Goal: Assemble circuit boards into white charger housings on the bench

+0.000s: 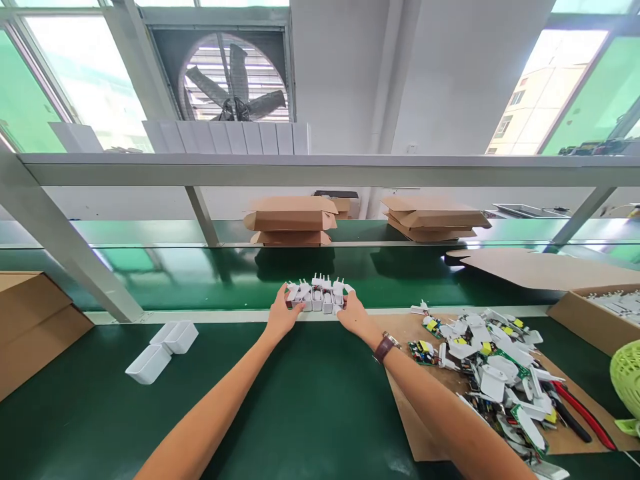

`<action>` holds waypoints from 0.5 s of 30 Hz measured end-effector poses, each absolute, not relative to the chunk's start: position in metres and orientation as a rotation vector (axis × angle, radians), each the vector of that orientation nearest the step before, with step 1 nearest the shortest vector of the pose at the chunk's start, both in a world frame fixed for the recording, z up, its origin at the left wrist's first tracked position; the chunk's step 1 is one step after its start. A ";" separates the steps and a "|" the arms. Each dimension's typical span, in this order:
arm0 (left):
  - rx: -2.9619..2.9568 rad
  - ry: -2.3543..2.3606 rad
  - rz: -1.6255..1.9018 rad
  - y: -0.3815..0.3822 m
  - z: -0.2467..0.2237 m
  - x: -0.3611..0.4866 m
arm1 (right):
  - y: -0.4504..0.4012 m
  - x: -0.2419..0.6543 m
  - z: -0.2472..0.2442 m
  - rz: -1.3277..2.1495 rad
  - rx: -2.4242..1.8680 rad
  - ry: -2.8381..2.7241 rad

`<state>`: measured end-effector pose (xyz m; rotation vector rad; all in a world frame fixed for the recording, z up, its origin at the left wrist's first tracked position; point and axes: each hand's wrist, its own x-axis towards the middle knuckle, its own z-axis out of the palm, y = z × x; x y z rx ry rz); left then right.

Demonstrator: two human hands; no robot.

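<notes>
A short row of small white plug housings point(323, 299) with upright prongs sits at the centre, by the pale strip along the far edge of the green work surface. My left hand point(284, 313) presses on the left end of the row, thumb in front and fingers behind. On the right end, my right hand point(356, 317) grips the last pieces in the same way; a watch is on that wrist. Both hands hold the row between them. To the right, a heap of white housings and circuit boards point(495, 373) lies on a cardboard sheet point(413, 427).
White empty trays point(150, 363) lie at left, near a cardboard box point(40, 327). Red-and-black handled pliers point(585, 413) rest beside the heap. A box of white parts point(590, 320) and a green fan point(627, 380) stand far right. Folded cartons point(293, 220) are behind the conveyor.
</notes>
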<state>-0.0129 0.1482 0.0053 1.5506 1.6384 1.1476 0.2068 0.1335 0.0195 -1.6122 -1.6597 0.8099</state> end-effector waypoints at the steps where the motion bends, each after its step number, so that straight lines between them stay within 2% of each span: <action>1: 1.553 1.635 1.156 0.158 0.007 -0.011 | 0.145 0.205 0.021 0.813 -1.609 -1.661; 8: 1.710 1.596 1.172 0.169 0.008 -0.020 | 0.167 0.209 0.031 0.854 -1.546 -1.817; 13: 1.914 1.715 1.121 0.116 0.030 -0.097 | 0.128 0.280 0.050 0.802 -1.606 -2.003; 15: 1.976 1.846 1.077 0.088 0.043 -0.139 | 0.105 0.319 0.059 0.639 -1.691 -2.205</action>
